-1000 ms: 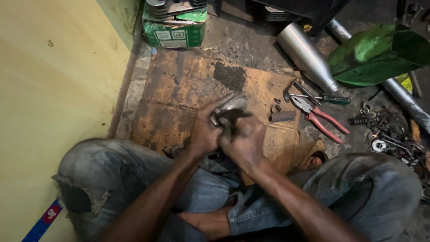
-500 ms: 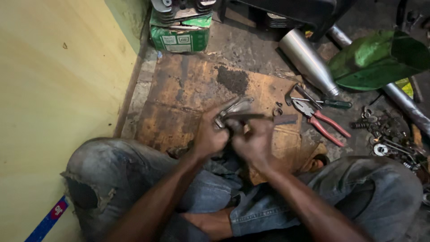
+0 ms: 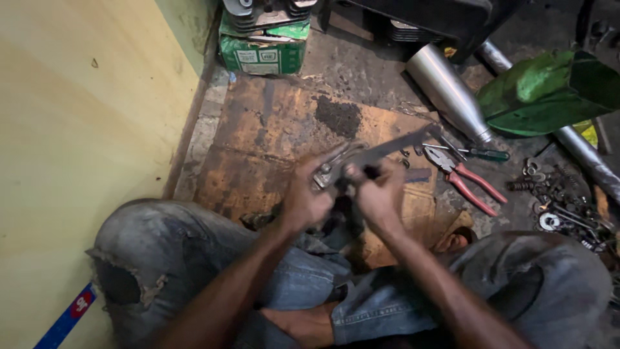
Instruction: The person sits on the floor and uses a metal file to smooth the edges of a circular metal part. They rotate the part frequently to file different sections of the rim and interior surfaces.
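Along the left edge of the floor stands a pale yellow wall [image 3: 84, 148], and at its foot lies a worn brown cardboard sheet [image 3: 271, 136] with a dark oily stain. At the far edge, a green carton [image 3: 261, 55] carries a finned engine part.

The person sits cross-legged on the cardboard in torn jeans [image 3: 168, 258]. The left hand [image 3: 303, 200] is curled closed around the near, heavier end of a long grey metal lever [image 3: 378, 155], thumb laid on top. The right hand [image 3: 381, 194] sits just beside it, its fingers [image 3: 361, 174] pinched shut on a small dark piece against the same end; what that piece is cannot be made out.

The lever is held above the cardboard, over the lap. Its long axis runs from the hands up and away to the right, the free tip pointing towards the chrome exhaust pipe [image 3: 449, 97]. Both hands are at the same near end, the left gripping more of the body.

Further right lie red-handled pliers [image 3: 468, 181], a green-handled screwdriver [image 3: 481, 153], a green tank [image 3: 549, 94], and a scatter of nuts and washers [image 3: 562, 200].
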